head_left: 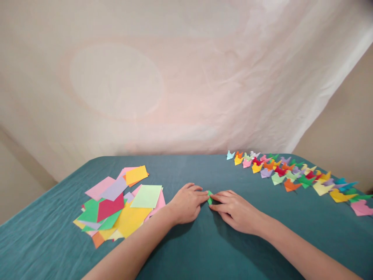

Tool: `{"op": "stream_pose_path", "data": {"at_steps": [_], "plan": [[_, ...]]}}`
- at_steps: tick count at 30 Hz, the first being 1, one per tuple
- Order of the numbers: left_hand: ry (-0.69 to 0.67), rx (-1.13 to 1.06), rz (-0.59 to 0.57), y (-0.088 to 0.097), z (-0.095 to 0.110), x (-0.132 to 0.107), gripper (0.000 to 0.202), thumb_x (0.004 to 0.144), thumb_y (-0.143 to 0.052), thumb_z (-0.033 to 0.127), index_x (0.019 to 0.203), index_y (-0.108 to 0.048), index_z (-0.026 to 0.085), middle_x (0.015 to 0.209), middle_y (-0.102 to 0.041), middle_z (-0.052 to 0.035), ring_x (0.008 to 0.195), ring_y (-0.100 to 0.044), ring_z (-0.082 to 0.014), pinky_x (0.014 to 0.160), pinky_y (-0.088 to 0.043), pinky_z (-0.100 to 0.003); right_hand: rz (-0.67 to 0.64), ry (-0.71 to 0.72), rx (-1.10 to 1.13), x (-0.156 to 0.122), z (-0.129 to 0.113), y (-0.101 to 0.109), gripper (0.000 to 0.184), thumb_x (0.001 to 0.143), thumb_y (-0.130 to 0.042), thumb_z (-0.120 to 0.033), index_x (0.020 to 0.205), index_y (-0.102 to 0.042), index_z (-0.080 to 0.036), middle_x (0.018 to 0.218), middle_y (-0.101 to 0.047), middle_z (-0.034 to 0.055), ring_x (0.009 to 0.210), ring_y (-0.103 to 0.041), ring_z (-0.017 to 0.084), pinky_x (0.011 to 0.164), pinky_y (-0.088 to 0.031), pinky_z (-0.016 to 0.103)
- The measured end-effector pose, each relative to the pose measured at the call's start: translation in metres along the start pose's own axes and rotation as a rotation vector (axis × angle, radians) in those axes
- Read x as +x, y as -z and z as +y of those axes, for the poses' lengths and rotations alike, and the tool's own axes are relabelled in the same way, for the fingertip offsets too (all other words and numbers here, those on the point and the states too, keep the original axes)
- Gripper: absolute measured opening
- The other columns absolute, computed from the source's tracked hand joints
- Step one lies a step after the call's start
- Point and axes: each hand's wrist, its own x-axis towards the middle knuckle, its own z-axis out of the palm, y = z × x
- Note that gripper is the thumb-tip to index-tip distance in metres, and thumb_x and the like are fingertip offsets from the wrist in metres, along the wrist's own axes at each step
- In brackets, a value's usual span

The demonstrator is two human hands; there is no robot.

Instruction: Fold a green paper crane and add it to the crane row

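Note:
A small folded piece of green paper (210,198) lies on the table between my two hands. My left hand (189,203) reaches it from the left, its fingertips pressing the paper's left edge against the cloth. From the other side, my right hand (237,210) grips the right edge with thumb and fingers, which are closed around it. My fingertips cover part of the paper, so its full folded shape is hidden.
Left of my hands is a loose pile of coloured paper sheets (134,217), partly behind my left forearm. Rows of small folded paper birds (291,186) stand along the right side. A teal cloth (186,252) covers the table; a pale curtain (189,77) hangs behind.

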Motion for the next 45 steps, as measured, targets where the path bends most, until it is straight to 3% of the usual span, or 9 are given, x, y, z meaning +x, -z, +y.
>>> {"op": "stream_pose_path", "data": {"at_steps": [5, 10, 16, 23, 29, 45], "plan": [[-0.02, 0.017, 0.013, -0.003, 0.001, 0.002, 0.04, 0.08, -0.045, 0.013, 0.119, -0.052, 0.022, 0.123, -0.056, -0.0007, 0.112, -0.047, -0.021, 0.1, -0.027, -0.038, 0.036, -0.001, 0.002, -0.002, 0.006, -0.005, 0.031, 0.086, -0.043, -0.014, 0.11, -0.061, -0.022, 0.113, -0.062, 0.0069, 0.103, -0.053, 0.02, 0.089, -0.04, 0.038], [-0.042, 0.005, 0.006, -0.004, -0.003, 0.003, 0.039, 0.078, -0.047, 0.012, 0.115, -0.054, 0.021, 0.123, -0.057, -0.0016, 0.11, -0.048, -0.0206, 0.097, -0.031, -0.036, 0.154, -0.041, 0.079, -0.003, 0.013, -0.019, 0.032, 0.087, -0.042, -0.014, 0.111, -0.061, -0.022, 0.111, -0.063, 0.007, 0.102, -0.054, 0.02, 0.088, -0.043, 0.039], [-0.052, -0.043, 0.019, -0.012, -0.012, 0.003, 0.041, 0.079, -0.045, 0.01, 0.117, -0.054, 0.024, 0.124, -0.056, 0.0013, 0.11, -0.049, -0.019, 0.095, -0.033, -0.034, 0.26, -0.172, 0.248, -0.001, 0.02, -0.028, 0.035, 0.081, -0.054, -0.021, 0.116, -0.058, -0.024, 0.117, -0.058, 0.008, 0.106, -0.053, 0.021, 0.092, -0.042, 0.04], [-0.028, -0.062, 0.043, -0.013, -0.012, 0.003, 0.042, 0.08, -0.045, 0.01, 0.117, -0.054, 0.027, 0.122, -0.058, 0.0037, 0.111, -0.048, -0.0179, 0.095, -0.033, -0.034, 0.207, -0.236, 0.339, 0.003, 0.027, -0.025, 0.031, 0.081, -0.056, -0.024, 0.111, -0.063, -0.023, 0.118, -0.057, 0.0082, 0.107, -0.052, 0.021, 0.093, -0.041, 0.039], [-0.027, -0.071, 0.04, -0.013, -0.01, 0.002, 0.039, 0.083, -0.045, 0.012, 0.118, -0.053, 0.024, 0.123, -0.057, 0.0017, 0.11, -0.048, -0.0183, 0.095, -0.034, -0.034, 0.086, -0.156, 0.364, 0.014, 0.039, -0.019, 0.031, 0.08, -0.06, -0.029, 0.111, -0.063, -0.028, 0.118, -0.059, 0.0053, 0.106, -0.053, 0.021, 0.093, -0.039, 0.04], [0.022, -0.126, 0.084, -0.015, -0.012, 0.002, 0.044, 0.077, -0.043, 0.006, 0.116, -0.057, 0.021, 0.12, -0.058, 0.0007, 0.111, -0.043, -0.02, 0.098, -0.035, -0.036, 0.184, -0.086, 0.254, 0.012, 0.042, -0.026, 0.025, 0.086, -0.055, -0.035, 0.105, -0.065, -0.025, 0.11, -0.065, 0.0054, 0.097, -0.057, 0.019, 0.087, -0.042, 0.036]]}}
